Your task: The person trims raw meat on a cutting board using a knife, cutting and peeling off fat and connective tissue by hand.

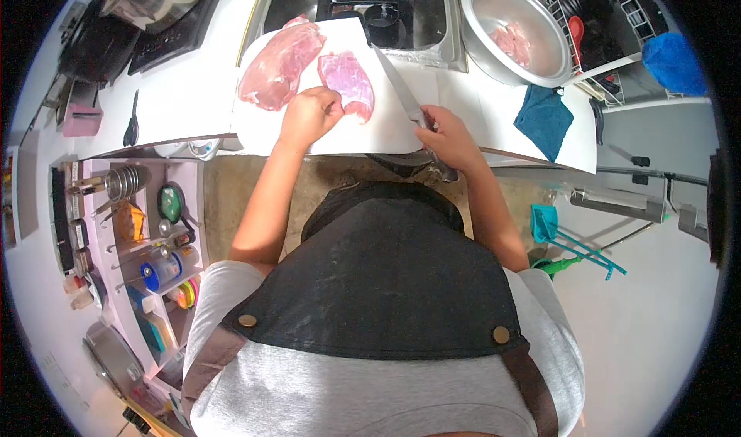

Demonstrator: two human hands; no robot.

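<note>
A white cutting board point(397, 132) lies at the counter's front edge. On its left part rests a large piece of raw meat point(282, 65), with a smaller, flatter piece point(349, 82) to its right. My left hand point(312, 115) is closed at the lower left edge of the smaller piece; its fingertips are curled in, and what they pinch is too small to make out. My right hand point(451, 138) grips a knife point(401, 86) by its handle, the blade angled up and left over the right side of the board, apart from the meat.
Behind the board is a metal sink point(455, 20) holding black items. At right stand a metal bowl point(476, 47) with meat pieces, a teal cloth point(544, 121) and a dish rack point(610, 90). Black scissors point(133, 121) and a metal pot point(154, 1) are at left.
</note>
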